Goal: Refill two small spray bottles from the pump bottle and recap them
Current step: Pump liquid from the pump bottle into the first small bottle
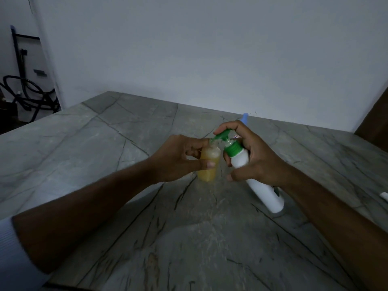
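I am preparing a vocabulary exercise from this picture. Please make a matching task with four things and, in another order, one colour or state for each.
Things:
1. small bottle
2. pump head
3. pump bottle
4. table

Descriptions:
a. green
b. grey with dark veins
c. holds yellow liquid
d. white, tilted

Pairs: 1-c, 2-a, 3-d, 4-b

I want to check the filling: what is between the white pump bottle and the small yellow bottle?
In the head view, only the green pump spout bridges pump bottle and small bottle, its tip at the small bottle's mouth.
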